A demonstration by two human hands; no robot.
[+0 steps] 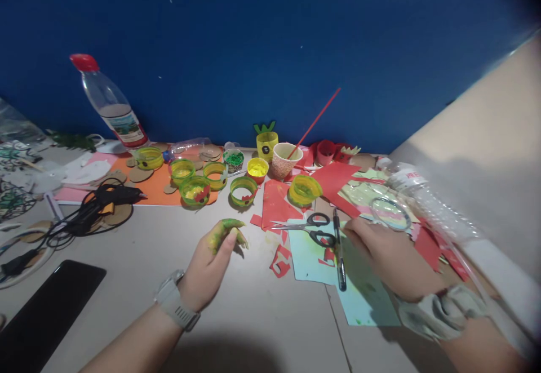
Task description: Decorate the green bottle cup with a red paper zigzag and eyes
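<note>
Left hand (211, 265) curls loosely, seemingly empty. Right hand (386, 254), grip hidden, seems reaching beside the pen (340, 254); lifting that needs pinching.

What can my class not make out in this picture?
In the head view:
Bare right hand: its back hides what, if anything, it holds.
Thin red stick: lower end hidden by the speckled white paper cup.
Clear plastic red-capped bottle: label's fine print too small.
Flat black phone-like slab: cut off at the lower left.
</note>
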